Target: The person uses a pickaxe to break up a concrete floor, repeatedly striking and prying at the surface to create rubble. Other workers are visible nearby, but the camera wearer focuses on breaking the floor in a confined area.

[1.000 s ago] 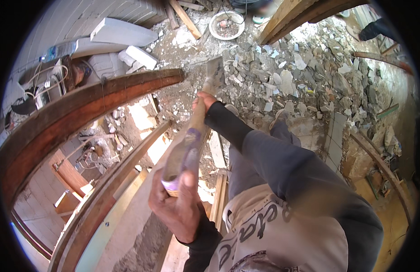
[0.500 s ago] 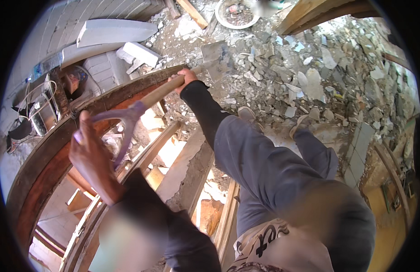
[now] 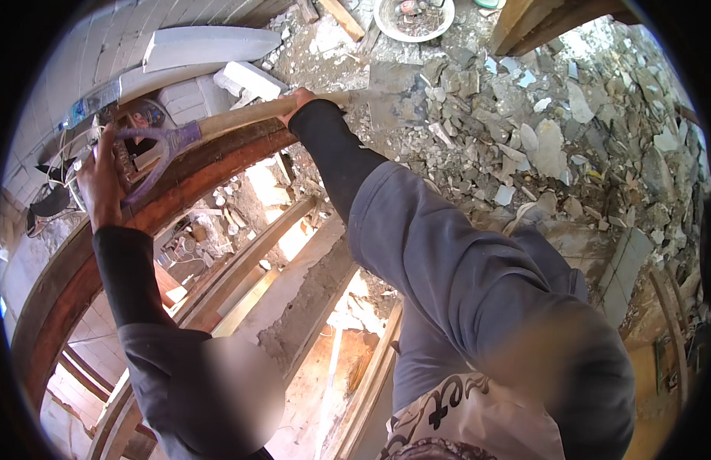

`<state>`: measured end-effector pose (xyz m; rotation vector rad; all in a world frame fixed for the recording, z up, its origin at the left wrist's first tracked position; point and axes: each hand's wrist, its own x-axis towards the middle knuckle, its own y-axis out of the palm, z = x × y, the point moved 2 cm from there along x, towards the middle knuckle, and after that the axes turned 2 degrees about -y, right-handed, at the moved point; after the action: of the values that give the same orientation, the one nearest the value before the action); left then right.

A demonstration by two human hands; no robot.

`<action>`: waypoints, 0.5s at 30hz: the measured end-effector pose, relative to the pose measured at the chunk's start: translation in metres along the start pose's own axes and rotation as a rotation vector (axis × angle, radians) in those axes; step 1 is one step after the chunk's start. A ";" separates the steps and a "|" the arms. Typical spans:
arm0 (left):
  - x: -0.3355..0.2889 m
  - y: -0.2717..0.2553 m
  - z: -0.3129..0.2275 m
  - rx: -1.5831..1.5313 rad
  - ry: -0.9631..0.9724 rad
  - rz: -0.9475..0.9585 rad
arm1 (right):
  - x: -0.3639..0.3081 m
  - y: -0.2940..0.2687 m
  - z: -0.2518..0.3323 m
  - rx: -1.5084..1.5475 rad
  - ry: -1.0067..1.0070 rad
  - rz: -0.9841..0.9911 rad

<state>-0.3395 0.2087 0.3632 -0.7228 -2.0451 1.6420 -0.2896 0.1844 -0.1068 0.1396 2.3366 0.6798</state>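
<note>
A shovel [image 3: 240,117] with a wooden shaft and a purple D-shaped handle lies slantwise across the upper left of the head view. My left hand [image 3: 101,180] is closed on the end of that handle. Farther along, my right hand [image 3: 296,105] wraps round the shaft close to the blade. The flat grey blade [image 3: 394,93] rests at the near edge of the rubble [image 3: 478,115], its outline partly lost against the dust. Below the shaft runs a curved wooden beam [image 3: 217,165].
A white basin [image 3: 414,37] with debris stands at the far side. White blocks [image 3: 252,80] lie by the tiled wall. Cables [image 3: 60,172] hang beside my left hand. Timber beams [image 3: 248,257] cross the lower left. A wooden post [image 3: 539,24] juts in at upper right.
My left hand has swung left and up with the handle, so the shovel lies flatter across the view. My right hand has shifted slightly left and up, still gripping the shaft.
</note>
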 end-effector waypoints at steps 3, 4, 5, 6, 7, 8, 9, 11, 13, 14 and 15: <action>-0.018 -0.010 -0.026 -0.086 0.048 0.067 | -0.019 0.003 0.004 -0.619 -0.300 0.091; -0.026 -0.017 -0.027 -0.066 -0.013 0.057 | -0.032 0.004 0.000 -0.595 -0.287 0.135; -0.035 -0.026 -0.026 -0.071 -0.023 0.074 | -0.046 0.003 -0.008 -0.345 -0.162 -0.030; -0.042 -0.032 -0.022 -0.080 -0.031 0.094 | -0.061 0.004 -0.016 -0.096 -0.040 -0.193; -0.048 -0.040 -0.014 -0.107 -0.141 0.075 | -0.079 0.007 -0.026 -0.048 -0.017 -0.123; -0.054 -0.047 -0.006 -0.138 -0.109 0.064 | -0.096 0.008 -0.031 0.005 -0.021 -0.159; -0.056 -0.051 0.001 -0.176 -0.107 0.066 | -0.112 0.014 -0.037 0.048 -0.033 -0.177; -0.060 -0.051 0.017 -0.261 -0.111 0.051 | -0.134 0.026 -0.034 0.114 -0.072 -0.204; -0.060 -0.039 0.033 -0.313 -0.114 0.117 | -0.148 0.025 -0.011 0.009 -0.194 -0.257; -0.058 -0.023 0.040 -0.327 -0.131 0.130 | -0.154 0.016 0.011 -0.143 -0.236 -0.269; -0.061 -0.012 0.050 -0.337 -0.132 0.146 | -0.156 0.008 0.028 -0.222 -0.242 -0.247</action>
<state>-0.3246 0.1303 0.3646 -0.9157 -2.4514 1.4674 -0.1543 0.1599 -0.0275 -0.1571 1.9907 0.7474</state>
